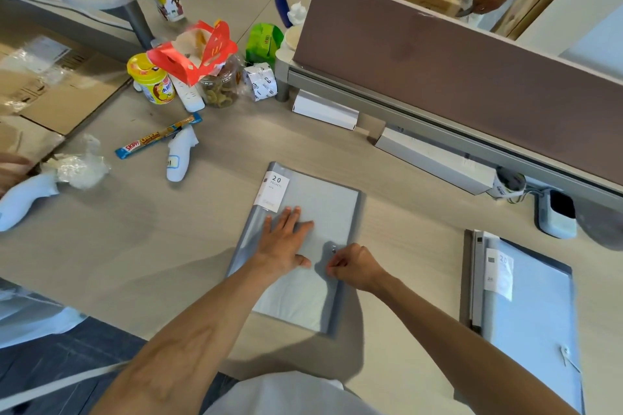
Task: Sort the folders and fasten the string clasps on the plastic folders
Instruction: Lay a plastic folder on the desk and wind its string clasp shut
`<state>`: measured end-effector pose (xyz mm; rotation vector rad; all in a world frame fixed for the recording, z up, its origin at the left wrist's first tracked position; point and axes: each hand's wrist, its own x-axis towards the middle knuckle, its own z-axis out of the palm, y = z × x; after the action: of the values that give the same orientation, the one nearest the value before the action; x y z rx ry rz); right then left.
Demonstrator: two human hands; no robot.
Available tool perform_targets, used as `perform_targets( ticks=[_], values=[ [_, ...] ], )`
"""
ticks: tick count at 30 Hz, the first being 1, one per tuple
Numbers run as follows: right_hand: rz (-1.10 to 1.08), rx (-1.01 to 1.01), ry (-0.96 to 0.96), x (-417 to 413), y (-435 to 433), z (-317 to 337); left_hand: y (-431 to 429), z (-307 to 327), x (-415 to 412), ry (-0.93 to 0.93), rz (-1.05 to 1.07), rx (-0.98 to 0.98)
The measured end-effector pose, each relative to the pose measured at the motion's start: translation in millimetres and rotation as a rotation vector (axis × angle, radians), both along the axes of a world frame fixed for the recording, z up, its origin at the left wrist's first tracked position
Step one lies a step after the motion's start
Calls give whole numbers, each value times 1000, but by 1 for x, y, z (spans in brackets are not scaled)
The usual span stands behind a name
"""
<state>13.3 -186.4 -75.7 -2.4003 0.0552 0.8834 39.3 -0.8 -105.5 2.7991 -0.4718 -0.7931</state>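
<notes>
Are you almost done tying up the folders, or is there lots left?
About halfway, it seems. Done: the folder on the right lies set aside, its string seemingly wound. In hand: the left hand presses the middle folder flat while the right hand pinches at its clasp, not clearly fastened yet. No other folders show, so finishing this clasp may be all that is left.

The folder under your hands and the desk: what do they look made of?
Folder: seemingly thin, translucent grey-blue plastic, matte; pale sheets show faintly through the cover. A small shiny stud, probably metal, sits by the right hand. The left hand presses flat on it. Desk: light wood-grain surface, likely laminate, low sheen.
</notes>
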Motion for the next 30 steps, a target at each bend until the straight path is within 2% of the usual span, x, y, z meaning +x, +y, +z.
perform_targets(
  ticks=[5,9,16,22,30],
  values=[
    [209,-64,-130,8,17,-3,2,0,0,-14,0,-12],
    [337,-129,-154,24,29,1,4,-2,2,-5,-1,23],
    [59,-109,-40,50,31,3,1,3,2,-8,7,37],
    [128,-191,-71,54,-2,1,4,1,1,-28,15,0],
    [85,-133,-126,26,-24,-11,2,0,0,-46,28,-12]
  ],
)
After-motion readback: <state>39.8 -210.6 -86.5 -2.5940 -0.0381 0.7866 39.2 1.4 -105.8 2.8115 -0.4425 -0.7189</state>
